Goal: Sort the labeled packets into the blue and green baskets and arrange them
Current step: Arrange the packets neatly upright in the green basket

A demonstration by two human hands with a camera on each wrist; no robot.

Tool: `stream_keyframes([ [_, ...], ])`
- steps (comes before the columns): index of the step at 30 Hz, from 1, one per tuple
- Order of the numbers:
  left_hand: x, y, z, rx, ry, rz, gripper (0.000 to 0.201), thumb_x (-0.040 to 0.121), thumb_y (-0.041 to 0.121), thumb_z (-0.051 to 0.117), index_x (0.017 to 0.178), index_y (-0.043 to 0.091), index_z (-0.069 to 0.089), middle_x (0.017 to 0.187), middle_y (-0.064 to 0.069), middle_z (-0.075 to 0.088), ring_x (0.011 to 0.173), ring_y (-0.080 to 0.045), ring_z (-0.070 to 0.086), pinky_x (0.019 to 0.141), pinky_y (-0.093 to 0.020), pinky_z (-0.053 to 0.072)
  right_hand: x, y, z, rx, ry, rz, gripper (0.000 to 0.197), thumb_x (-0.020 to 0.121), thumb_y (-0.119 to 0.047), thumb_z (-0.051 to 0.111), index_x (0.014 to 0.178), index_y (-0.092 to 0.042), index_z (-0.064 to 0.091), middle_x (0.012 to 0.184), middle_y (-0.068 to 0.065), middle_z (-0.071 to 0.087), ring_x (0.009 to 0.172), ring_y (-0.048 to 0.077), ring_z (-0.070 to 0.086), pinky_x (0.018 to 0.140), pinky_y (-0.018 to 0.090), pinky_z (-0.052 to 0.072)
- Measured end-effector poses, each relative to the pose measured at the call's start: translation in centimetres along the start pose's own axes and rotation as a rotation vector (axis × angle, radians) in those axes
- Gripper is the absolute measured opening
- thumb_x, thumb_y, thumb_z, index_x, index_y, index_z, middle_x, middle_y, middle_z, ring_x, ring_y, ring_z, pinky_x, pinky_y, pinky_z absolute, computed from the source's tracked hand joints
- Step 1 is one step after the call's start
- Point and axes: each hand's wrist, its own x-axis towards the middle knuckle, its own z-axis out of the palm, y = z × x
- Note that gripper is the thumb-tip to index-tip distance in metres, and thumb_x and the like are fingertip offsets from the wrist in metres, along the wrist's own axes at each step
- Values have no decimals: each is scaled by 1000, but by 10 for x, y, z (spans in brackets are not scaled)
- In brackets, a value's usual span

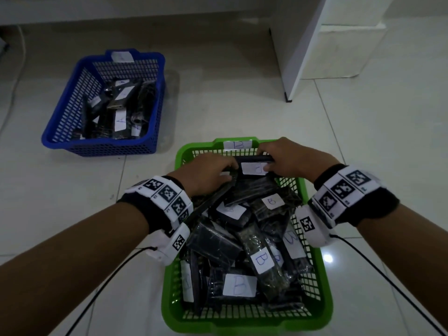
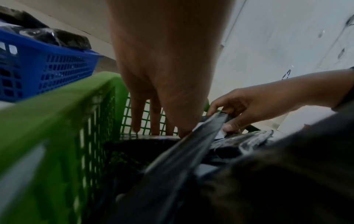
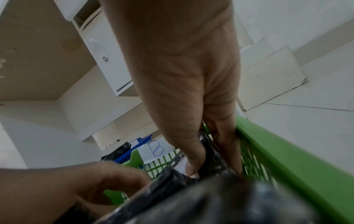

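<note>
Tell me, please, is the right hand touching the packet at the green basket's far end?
Touching: the right wrist view shows the right hand pinching the packet, thumb and fingers on opposite sides.

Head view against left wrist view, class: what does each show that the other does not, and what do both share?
Only the head view shows the A labels on packets in the blue basket, the B tag on the far rim of the green basket, and both wristbands. Only the left wrist view shows the left hand's fingers reaching down beside the green mesh wall. Both show the right hand pinching the dark packet.
</note>
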Motion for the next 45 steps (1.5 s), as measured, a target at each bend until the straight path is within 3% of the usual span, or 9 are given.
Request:
stream_keyframes([
  [5, -1, -12, 2, -50, -185, -40, 43, 101, 43, 55, 140, 25, 54, 141, 2, 58, 127, -17, 53, 105, -31, 43, -3, 1, 1, -25, 130, -30, 26, 89, -18, 68, 115, -16, 67, 108, 13, 62, 93, 28, 60, 78, 30, 46],
  [9, -3, -16, 7, 7, -74, -61, 43, 96, 44, 61, 134, 25, 55, 129, -2, 59, 119, -21, 55, 100, -38, 47, -2, 3, 7, -19, 137, -29, 28, 93, -8, 60, 120, -15, 61, 106, 16, 61, 78, 23, 54, 71, 28, 43],
  [15, -7, 7, -7, -41, 135, 29, 25, 93, 37, 68, 117, 28, 71, 114, 7, 70, 100, -9, 63, 81, -25, 48, -4, 0, 4, -85, 189, -87, 33, 89, -12, 65, 119, -24, 69, 105, 12, 67, 95, 29, 62, 76, 28, 45],
  [17, -3, 22, -12, -118, 28, 68, 29, 96, 44, 62, 120, 31, 72, 117, 11, 71, 98, -4, 63, 87, -25, 50, -4, 2, 3, -93, 184, -104, 32, 90, -8, 62, 116, -24, 72, 99, 10, 68, 88, 26, 63, 71, 26, 42],
  [21, 11, 44, -12, -43, -325, -44, 78, 83, 76, 50, 148, 32, 47, 148, 4, 52, 126, -17, 53, 108, -39, 45, -4, 3, 0, -63, 185, -93, 30, 89, -10, 66, 117, -18, 72, 106, 13, 67, 99, 29, 61, 83, 34, 49],
  [32, 8, 73, -19, 80, -594, -155, 102, 76, 84, 55, 158, 42, 12, 167, 1, 13, 153, -27, 4, 122, -51, 3, -7, 13, -8, 86, 152, -146, 36, 82, -6, 75, 115, -19, 71, 112, 6, 69, 91, 13, 59, 91, 34, 51],
  [38, 6, 66, -11, -67, -561, -171, 120, 44, 97, 66, 146, 41, 35, 147, 11, 47, 137, -21, 42, 118, -44, 33, -7, 19, -2, 106, 216, -173, 30, 87, -9, 69, 116, -17, 71, 111, 8, 69, 85, 13, 54, 90, 32, 50],
  [41, -6, 70, -13, -161, -482, -106, 81, 66, 74, 78, 131, 37, 48, 127, 15, 61, 115, -11, 60, 103, -30, 48, -7, 21, -2, 128, 253, -165, 23, 88, -6, 65, 109, -14, 72, 99, 9, 70, 87, 21, 63, 82, 31, 51],
  [45, -30, 66, -5, -188, -296, 4, 73, 82, 63, 72, 141, 32, 44, 130, 10, 63, 107, -8, 62, 93, -26, 51, -4, 22, 0, -22, 223, -137, 18, 90, -13, 65, 105, -15, 74, 100, 10, 69, 89, 26, 62, 77, 30, 48],
])
